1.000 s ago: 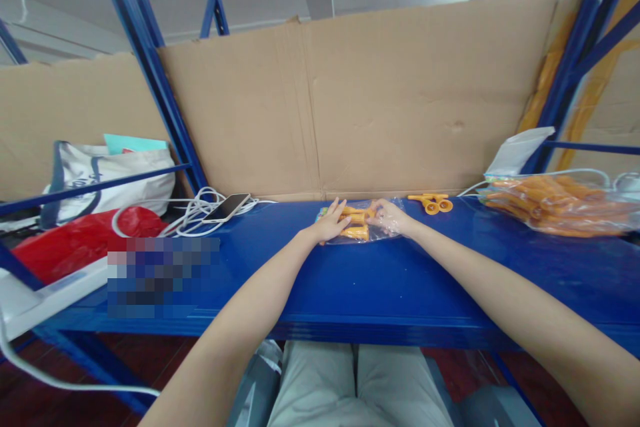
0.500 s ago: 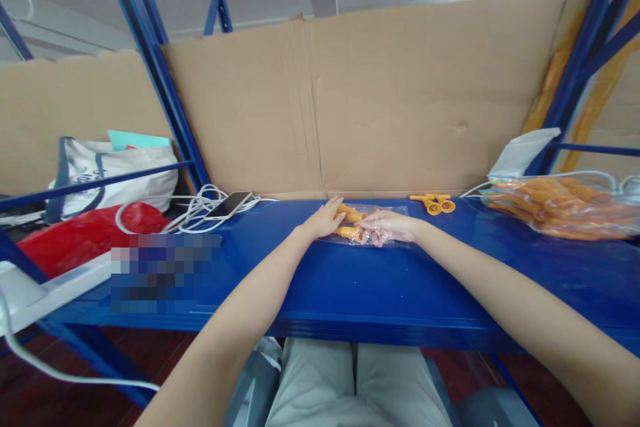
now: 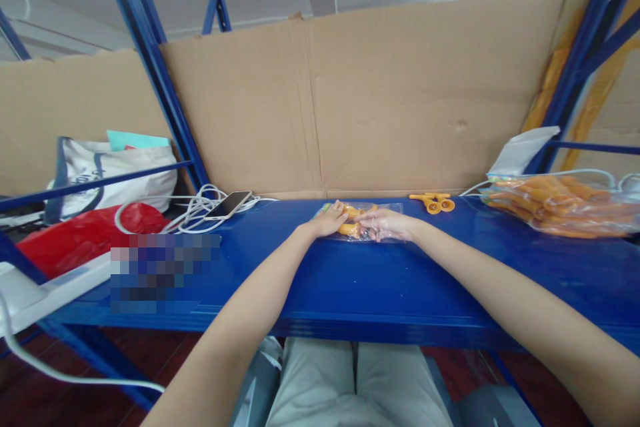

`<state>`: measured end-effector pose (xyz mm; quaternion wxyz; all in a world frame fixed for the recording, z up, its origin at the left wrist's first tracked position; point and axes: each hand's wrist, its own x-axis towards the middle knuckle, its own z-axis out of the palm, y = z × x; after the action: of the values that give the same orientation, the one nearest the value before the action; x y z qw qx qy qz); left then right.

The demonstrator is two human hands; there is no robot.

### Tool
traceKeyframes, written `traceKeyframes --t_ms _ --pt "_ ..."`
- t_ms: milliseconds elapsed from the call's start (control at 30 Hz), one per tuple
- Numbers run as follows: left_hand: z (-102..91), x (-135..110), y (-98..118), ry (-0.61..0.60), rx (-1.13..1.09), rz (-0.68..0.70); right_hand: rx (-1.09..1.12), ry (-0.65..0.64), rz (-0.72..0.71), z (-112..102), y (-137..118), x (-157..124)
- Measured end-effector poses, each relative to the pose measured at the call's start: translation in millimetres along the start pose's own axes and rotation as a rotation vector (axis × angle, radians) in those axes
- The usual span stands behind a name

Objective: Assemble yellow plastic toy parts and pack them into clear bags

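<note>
A clear plastic bag [image 3: 395, 232] lies on the blue tabletop, with orange horn-shaped plastic pieces [image 3: 351, 229] inside it. My left hand [image 3: 330, 220] rests flat over the bag's left end, fingers stretched out toward the pieces. From the other side my right hand [image 3: 386, 223] reaches in, and clear film shows over its fingers and near the wrist. Its fingers are apart, touching or very close to the right ends of the pieces. Glare on the film blurs the exact contact.
Loose orange pieces [image 3: 436, 203] lie by the cardboard wall [image 3: 390, 107]. A large bag of orange pieces [image 3: 565, 207] sits at the right. Leftward are a phone [image 3: 229, 205], coiled white cable [image 3: 200, 210], a red plastic bag [image 3: 95, 237] and a canvas bag [image 3: 120, 177].
My right hand's fingers have shifted slightly and look more spread on the pieces. The bag and its pieces have moved slightly, and more of its left end shows beside my left hand.
</note>
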<state>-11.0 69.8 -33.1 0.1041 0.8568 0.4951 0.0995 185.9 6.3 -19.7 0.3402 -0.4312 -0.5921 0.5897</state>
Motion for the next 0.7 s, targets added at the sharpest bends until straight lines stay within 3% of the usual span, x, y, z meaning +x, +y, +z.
traceKeyframes --t_ms 133,267,400,467,567,633,700 --pt "-2.0 3 -8 -0.01 0.045 -0.036 0.017 0.098 -0.029 -3 -3 0" --pt "-5.5 1 -19 0.013 0.095 -0.138 -0.047 0.379 -0.133 -22 -9 3" --pt "-8.2 -2 -31 0.07 0.114 -0.189 -0.442 0.769 -0.165 -58 -15 4" --pt "-9.4 -2 -36 0.085 0.122 -0.184 -0.747 0.885 -0.112 -77 -14 1" --pt "-10.3 -2 -41 0.096 0.121 -0.179 -1.108 0.965 0.066 -99 -5 -5" --pt "-10.1 -1 -44 0.101 0.114 -0.181 -1.234 0.906 0.198 -109 5 -7" --pt "-9.8 0 -45 0.105 0.108 -0.183 -1.314 0.792 0.239 -116 14 -7"
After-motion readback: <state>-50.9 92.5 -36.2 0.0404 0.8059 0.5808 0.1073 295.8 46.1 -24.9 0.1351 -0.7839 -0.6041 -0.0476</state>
